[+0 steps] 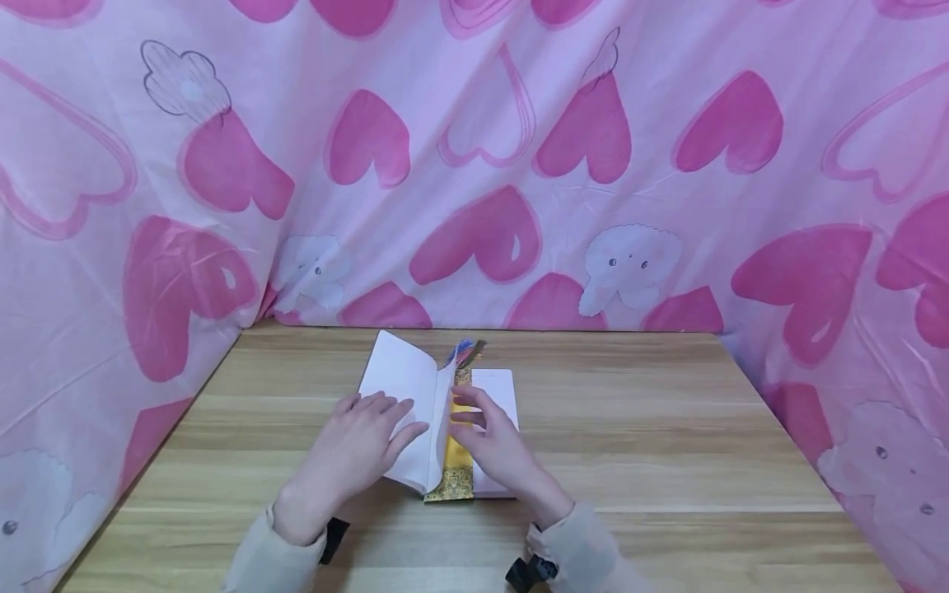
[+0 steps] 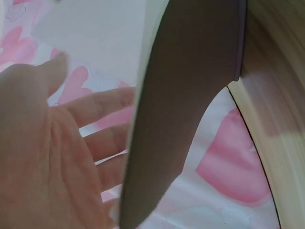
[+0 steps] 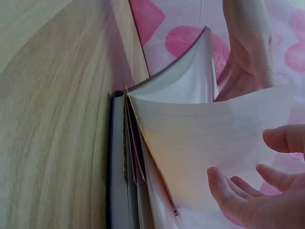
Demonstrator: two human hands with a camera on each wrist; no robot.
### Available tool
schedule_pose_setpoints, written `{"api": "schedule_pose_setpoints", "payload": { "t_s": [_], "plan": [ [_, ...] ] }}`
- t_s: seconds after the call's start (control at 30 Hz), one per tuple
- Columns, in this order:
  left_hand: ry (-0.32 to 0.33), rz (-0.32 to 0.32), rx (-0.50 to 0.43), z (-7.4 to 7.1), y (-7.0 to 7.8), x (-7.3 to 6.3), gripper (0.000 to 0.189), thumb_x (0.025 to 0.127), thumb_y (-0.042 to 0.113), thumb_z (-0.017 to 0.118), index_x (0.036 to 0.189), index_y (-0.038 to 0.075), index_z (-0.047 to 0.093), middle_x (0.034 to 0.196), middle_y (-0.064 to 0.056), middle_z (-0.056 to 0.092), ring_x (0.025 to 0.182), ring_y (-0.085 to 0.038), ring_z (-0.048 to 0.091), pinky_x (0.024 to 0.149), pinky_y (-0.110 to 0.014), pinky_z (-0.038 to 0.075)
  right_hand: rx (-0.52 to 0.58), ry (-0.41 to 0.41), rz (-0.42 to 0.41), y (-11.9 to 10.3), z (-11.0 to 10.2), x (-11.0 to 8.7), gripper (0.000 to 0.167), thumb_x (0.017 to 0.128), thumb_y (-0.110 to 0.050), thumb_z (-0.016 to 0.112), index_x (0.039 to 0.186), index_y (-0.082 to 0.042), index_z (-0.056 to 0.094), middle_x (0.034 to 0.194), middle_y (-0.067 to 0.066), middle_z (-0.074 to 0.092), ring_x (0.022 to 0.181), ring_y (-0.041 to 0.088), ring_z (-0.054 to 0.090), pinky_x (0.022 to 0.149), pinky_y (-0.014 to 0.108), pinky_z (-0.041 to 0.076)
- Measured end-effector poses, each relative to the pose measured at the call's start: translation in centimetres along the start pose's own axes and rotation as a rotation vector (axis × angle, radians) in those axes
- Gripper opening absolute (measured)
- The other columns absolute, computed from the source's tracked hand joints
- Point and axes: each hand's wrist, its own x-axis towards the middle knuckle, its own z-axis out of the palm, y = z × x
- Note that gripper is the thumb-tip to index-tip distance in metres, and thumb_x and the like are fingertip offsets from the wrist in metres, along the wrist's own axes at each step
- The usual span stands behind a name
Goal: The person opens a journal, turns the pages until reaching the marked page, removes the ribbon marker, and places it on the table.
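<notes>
A notebook [image 1: 404, 366] stands partly open between the two hands, its pale left side raised beneath the straight, spread fingers of the left hand [image 1: 352, 449], which grasp nothing. Its outer face shows dull brown beyond those fingertips, its edge thin and dark. A standing leaf [image 3: 195, 129], faintly ruled and gently curved, rises beside the loosely bent, ungripping fingers of the right hand [image 1: 504, 453]. Just left of these fingertips lies a yellow strip [image 1: 458, 453] with ornate gold-and-dark ends; beyond them spreads a blue, pink and olive tassel [image 1: 465, 352].
</notes>
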Motion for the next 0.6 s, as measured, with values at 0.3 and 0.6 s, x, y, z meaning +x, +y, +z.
{"api": "schedule_pose_setpoints", "payload": {
  "t_s": [0.3,0.6],
  "plan": [
    [0.024,-0.018,-0.031,-0.2,0.5,0.1,0.049,0.101,0.047,0.048,0.127,0.008,0.064,0.113,-0.010,0.069,0.109,-0.029,0.063,0.099,-0.052,0.042,-0.073,-0.042,0.011,-0.7,0.8,-0.7,0.045,0.098,-0.014,0.059,0.141,-0.015,0.047,0.140,0.005,0.048,0.123,0.029,0.051,0.095,0.044,0.049],
    [0.173,0.023,-0.036,-0.6,1.0,0.4,0.052,0.097,0.045,0.056,0.135,0.010,0.057,0.131,-0.017,0.060,0.105,-0.036,0.065,0.087,-0.053,0.051,-0.240,-0.087,-0.059,-0.3,1.7,-1.0,0.043,0.098,-0.019,0.059,0.139,-0.018,0.049,0.139,0.002,0.048,0.122,0.024,0.052,0.093,0.041,0.050]
  ]
}}
